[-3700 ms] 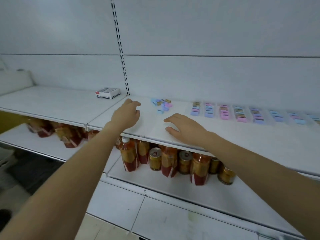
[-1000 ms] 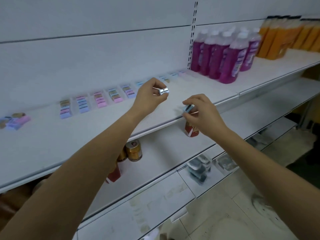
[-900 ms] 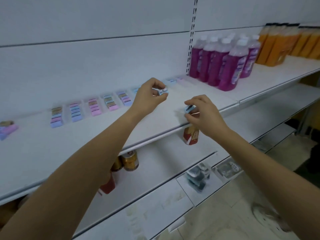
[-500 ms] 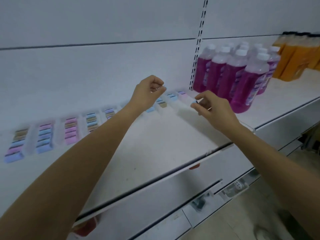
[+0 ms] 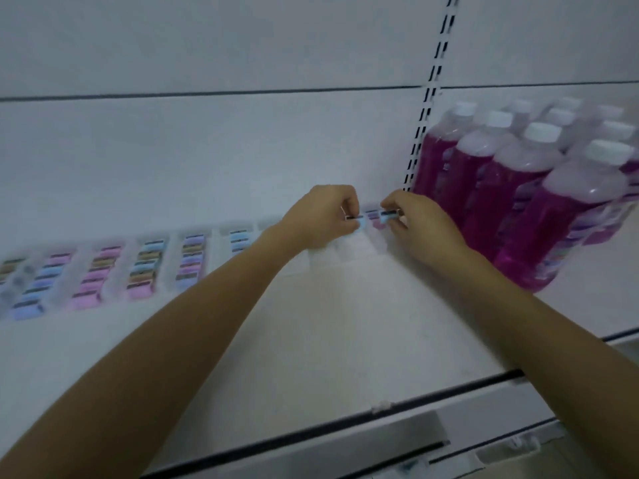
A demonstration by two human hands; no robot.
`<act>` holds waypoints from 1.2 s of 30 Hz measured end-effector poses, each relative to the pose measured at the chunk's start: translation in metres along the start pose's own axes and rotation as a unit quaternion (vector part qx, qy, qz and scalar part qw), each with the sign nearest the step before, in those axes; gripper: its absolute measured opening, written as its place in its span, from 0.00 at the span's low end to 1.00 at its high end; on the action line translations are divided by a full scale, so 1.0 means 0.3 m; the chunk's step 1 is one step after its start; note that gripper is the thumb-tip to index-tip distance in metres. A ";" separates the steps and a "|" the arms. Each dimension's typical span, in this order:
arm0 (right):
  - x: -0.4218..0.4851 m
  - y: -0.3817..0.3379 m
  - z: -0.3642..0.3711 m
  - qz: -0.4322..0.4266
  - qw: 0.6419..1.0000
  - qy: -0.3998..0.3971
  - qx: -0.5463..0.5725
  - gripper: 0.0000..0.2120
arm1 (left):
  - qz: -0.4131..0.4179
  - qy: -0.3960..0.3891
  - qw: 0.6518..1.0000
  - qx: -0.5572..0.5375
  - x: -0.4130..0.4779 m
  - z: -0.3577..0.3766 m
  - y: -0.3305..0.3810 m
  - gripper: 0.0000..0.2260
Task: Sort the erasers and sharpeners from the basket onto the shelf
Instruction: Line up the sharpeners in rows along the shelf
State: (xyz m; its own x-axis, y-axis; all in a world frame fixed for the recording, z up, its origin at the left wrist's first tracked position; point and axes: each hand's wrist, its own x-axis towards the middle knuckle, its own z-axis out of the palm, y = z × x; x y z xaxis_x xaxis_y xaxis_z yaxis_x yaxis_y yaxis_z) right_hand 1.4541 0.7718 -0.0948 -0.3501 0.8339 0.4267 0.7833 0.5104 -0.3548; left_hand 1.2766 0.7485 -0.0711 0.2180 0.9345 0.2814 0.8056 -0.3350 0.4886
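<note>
Closer to the purple bottles [image 5: 501,202] than a moment ago, the left hand [image 5: 321,216] and right hand [image 5: 420,221] now meet at the back of the shelf [image 5: 311,333], just left of them. The left pinches a pale-blue piece [image 5: 358,221] and the right pinches a second piece [image 5: 389,213]. Both are held low and level, probably to extend the sorted rows [image 5: 138,271] lying further left of the bottles.

A white shelf [image 5: 311,323] stretches in front of me, with a dark strip along its front edge. Along its back, close to the wall, short columns of small pastel blocks [image 5: 141,271] in pink, blue, purple and tan sit side by side, blurred, running from the far left toward the middle. At the right end, white-capped bottles of purple liquid [image 5: 518,219] stand upright, packed close together.
</note>
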 end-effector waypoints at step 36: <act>-0.034 0.080 0.068 -0.072 0.997 0.021 -0.002 0.13 | 0.091 0.131 0.928 0.337 -0.084 0.176 -0.009 0.20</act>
State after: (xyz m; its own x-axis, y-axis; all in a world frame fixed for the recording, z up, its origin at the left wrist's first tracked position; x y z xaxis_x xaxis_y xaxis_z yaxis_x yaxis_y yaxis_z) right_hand 1.4661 0.7800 -0.1247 -0.4376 0.7424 0.5073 0.7281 0.6236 -0.2845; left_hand 1.2979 0.7321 -0.1231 0.3148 0.7786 0.5429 0.9491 -0.2515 -0.1896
